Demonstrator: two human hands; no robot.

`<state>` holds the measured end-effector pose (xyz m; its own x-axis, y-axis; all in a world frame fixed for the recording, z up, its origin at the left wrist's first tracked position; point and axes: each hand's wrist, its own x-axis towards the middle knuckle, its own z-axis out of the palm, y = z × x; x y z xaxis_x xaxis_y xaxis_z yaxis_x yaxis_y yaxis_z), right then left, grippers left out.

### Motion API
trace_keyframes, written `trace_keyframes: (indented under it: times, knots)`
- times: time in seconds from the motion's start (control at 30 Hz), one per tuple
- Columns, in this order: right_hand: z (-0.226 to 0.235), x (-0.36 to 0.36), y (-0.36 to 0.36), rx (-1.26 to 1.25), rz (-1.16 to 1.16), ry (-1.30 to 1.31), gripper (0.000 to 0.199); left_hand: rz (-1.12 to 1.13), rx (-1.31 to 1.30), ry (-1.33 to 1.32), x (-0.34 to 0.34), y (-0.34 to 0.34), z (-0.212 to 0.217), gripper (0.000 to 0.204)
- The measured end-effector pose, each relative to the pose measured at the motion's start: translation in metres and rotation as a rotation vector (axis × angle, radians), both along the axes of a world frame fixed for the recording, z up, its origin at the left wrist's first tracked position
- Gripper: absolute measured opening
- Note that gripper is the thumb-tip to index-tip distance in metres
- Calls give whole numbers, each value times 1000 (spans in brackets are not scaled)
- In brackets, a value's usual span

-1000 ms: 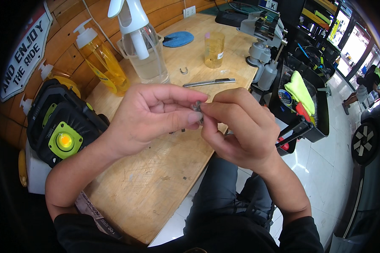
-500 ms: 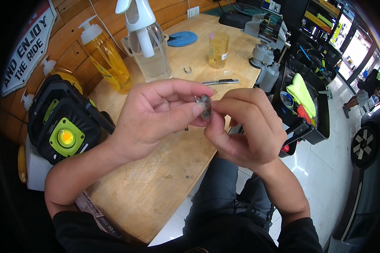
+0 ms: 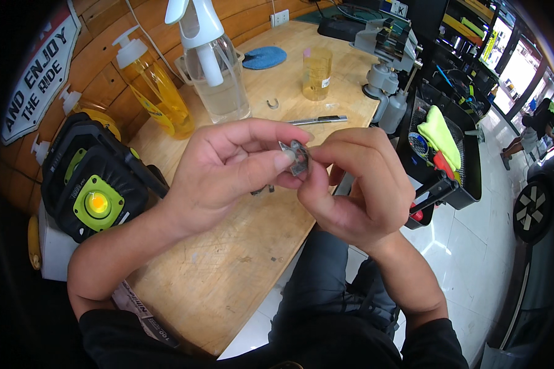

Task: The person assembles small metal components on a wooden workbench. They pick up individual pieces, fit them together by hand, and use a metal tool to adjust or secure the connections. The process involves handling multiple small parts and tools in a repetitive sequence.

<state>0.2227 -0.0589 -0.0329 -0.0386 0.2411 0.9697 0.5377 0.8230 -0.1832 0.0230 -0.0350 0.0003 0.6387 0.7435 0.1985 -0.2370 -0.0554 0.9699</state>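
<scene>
A small dark grey metal piece with a bent, clip-like shape is pinched between both hands above the wooden table. My left hand grips its left side with the thumb in front and the fingers behind. On the other side, my right hand pinches the right edge between thumb and forefinger. Fingertips hide part of the piece, so its exact kind does not show. Below my left fingers, small dark bits lie on the table, partly covered. Just beyond the hands rests a silver and black pen-like tool.
On the left stand a black and green work light, a yellow pump bottle and a clear spray bottle. Farther back are an amber cup, a blue round pad and a grey vise. A black tool tray sits at right.
The metal piece has turned slightly between my fingers and shows more of its face. Both hands stay nearly in place, and more of the dark bits beneath them shows.
</scene>
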Motion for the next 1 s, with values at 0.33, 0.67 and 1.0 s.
trace_keyframes:
  times: [0.33, 0.67, 1.0]
  knots:
    - [-3, 2, 5, -77, 46, -44, 23, -27, 36, 37, 0, 8, -2, 33]
    - [6, 5, -4, -351, 192, 41, 21, -24, 64, 124, -8, 18, 0, 38]
    - [6, 3, -5, -476, 196, 145, 12, 8, 484, 221, -1, 6, -1, 55]
